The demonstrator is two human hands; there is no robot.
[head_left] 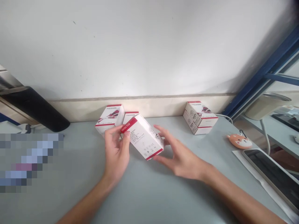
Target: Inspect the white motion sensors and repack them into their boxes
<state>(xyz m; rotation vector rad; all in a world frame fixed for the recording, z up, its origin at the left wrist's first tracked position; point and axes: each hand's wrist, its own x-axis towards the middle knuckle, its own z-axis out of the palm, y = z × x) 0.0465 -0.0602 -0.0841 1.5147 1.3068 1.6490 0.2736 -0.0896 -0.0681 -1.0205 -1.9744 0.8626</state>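
A white-and-red detector box (145, 138) is held tilted above the table in front of me. My left hand (116, 149) grips its upper left end, thumb on the printed face beside the word DETECTOR. At the lower right end, my right hand (179, 152) curls around the box, with the thumb by the bottom corner and the index finger by the side edge; its other fingers are partly hidden. Behind the left hand are a similar box (111, 114) and another box (130, 115), which the held one partly covers.
Two stacked boxes (198, 119) stand near the wall on the right. An orange animal-face case (240, 141) and a phone (273, 174) on white paper lie at the right. A black cylindrical object (44, 109) leans in from the left. Blue framing (263, 70) borders the right side.
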